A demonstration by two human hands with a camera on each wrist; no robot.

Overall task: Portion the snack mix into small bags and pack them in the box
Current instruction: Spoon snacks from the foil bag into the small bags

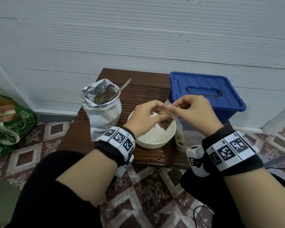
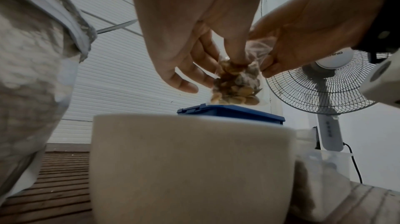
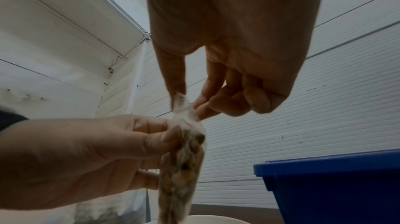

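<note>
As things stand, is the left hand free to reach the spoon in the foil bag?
Probably not yet: the left hand pinches the small bag with the right hand. The spoon itself stands unobstructed.

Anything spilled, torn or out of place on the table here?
Nothing stands out. Both hands, left hand and right hand, pinch the small bag above the white bowl; no spill shows. The blue box has its lid on.
</note>
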